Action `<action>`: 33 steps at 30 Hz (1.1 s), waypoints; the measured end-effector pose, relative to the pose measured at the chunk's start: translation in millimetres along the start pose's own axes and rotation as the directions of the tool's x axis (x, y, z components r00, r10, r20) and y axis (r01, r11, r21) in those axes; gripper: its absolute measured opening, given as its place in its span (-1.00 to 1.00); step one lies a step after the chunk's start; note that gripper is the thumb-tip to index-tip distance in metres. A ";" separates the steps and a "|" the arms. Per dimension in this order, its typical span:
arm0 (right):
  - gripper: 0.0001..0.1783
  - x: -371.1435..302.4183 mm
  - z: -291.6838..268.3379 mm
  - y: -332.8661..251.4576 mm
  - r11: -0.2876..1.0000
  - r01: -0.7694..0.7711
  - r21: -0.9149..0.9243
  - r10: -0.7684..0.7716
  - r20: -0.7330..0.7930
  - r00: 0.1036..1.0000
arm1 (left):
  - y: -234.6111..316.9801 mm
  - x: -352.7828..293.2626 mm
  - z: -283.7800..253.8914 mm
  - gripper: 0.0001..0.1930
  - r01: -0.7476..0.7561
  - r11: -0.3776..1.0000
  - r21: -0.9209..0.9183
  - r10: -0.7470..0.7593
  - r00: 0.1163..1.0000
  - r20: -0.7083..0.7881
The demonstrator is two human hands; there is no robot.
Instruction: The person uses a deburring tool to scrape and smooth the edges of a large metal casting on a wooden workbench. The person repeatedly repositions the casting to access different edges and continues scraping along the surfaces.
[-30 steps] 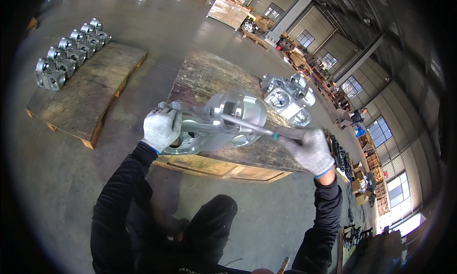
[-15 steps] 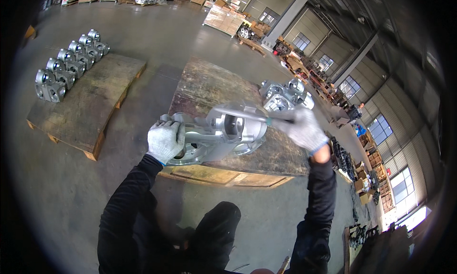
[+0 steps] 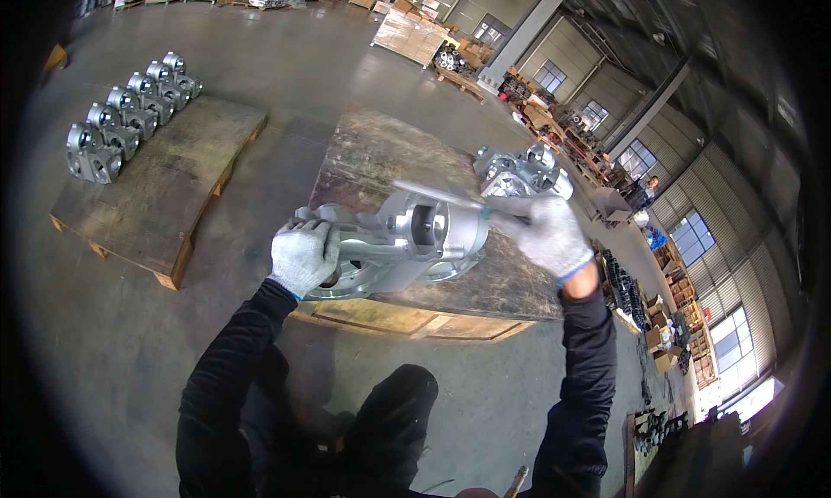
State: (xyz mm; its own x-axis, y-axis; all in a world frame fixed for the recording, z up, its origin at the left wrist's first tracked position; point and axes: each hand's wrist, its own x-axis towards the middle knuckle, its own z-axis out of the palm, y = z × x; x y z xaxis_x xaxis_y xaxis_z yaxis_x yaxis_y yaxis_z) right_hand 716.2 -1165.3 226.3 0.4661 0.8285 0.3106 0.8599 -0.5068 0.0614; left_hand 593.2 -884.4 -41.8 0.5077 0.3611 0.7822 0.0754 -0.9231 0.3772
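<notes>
A large silvery metal casting (image 3: 381, 260), with round openings and a ring-shaped end, lies across the wooden pallet top (image 3: 372, 156) in front of me. My left hand (image 3: 303, 256), in a white knit glove, is closed over its left end, fingers curled round the edge. My right hand (image 3: 551, 236), gloved too and smeared by motion, is closed on the handle of a long, slim file (image 3: 439, 194). The file's blurred blade points left, over the casting's upper right part. Whether the blade touches the metal, I cannot tell.
More silvery castings (image 3: 522, 171) sit at the pallet's far right. To the left, a lower pallet (image 3: 160, 186) bears a row of several similar castings (image 3: 130, 113). Boxes and parts line the right wall, where a person (image 3: 642, 193) is visible. My knee (image 3: 402, 411) is below the pallet edge.
The file's blade has swung so its tip sits higher, above the casting. My right hand has shifted slightly; my left hand keeps its hold on the casting.
</notes>
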 end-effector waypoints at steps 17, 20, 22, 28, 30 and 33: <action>-0.56 1.3 23.8 -10.2 0.976 -0.174 0.134 0.183 -0.059 0.981 | -1.7 -0.3 3.0 -0.80 -0.011 0.999 0.038 0.012 1.000 -0.016; -0.53 -30.0 40.8 -21.1 0.990 -0.070 0.120 0.097 -0.235 0.967 | 3.3 1.7 -8.5 -0.77 0.089 0.996 0.015 -0.090 0.988 0.126; -0.46 -64.8 54.7 -19.8 0.936 -0.116 0.332 0.156 -0.098 0.983 | 14.4 -6.3 -18.5 -0.83 -0.004 0.998 -0.060 -0.003 0.994 -0.114; -0.26 -167.3 168.0 -73.9 0.155 -0.562 0.812 0.366 0.481 0.796 | 84.3 -104.8 -29.3 -0.74 0.067 0.839 -0.540 -0.243 0.934 -0.261; -0.28 -179.3 212.6 -98.4 0.108 -0.466 0.878 0.493 0.360 0.792 | 90.8 -124.6 -14.2 -0.58 0.452 0.687 -0.569 -0.350 0.892 0.285; -0.36 -189.5 246.8 -113.0 0.075 -0.325 0.943 0.533 0.238 0.812 | 97.0 -119.0 29.0 -0.50 0.596 0.619 -0.511 -0.364 0.794 0.486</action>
State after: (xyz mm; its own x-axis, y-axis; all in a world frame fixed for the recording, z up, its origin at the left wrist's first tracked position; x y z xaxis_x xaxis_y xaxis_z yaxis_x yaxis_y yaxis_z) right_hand 582.1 -1206.2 -73.6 0.8862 0.4596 0.0594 0.1092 -0.0825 -0.9906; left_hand 565.0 -1020.8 -112.6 0.7933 0.5582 0.2431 -0.0891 -0.2885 0.9533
